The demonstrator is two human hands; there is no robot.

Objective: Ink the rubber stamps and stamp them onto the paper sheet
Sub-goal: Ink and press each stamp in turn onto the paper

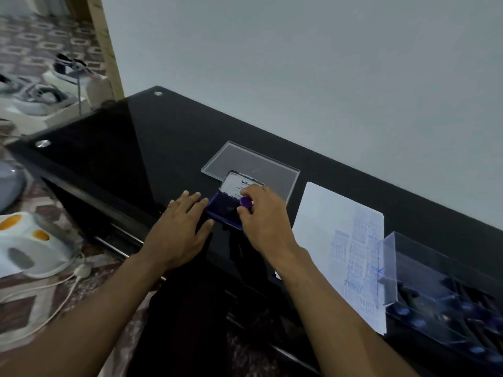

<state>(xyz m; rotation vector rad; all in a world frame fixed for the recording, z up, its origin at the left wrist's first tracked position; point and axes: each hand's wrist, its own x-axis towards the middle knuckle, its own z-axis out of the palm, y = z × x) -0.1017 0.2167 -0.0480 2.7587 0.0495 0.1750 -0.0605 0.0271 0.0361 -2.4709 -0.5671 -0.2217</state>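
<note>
Hands [179,224] two, stamp [247,201] one.

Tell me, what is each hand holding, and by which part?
Right hand: a purple stamp, pinched at its handle top. Left hand: nothing; fingers flat against the ink pad.

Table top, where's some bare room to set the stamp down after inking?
Bare black table lies left of the ink pad, out to the far-left corner. A narrower strip runs between the clear lid and the wall. It is crowded on the right: paper sheet, then the clear stamp box. Left hand steadies the pad; right hand holds the stamp.
</note>
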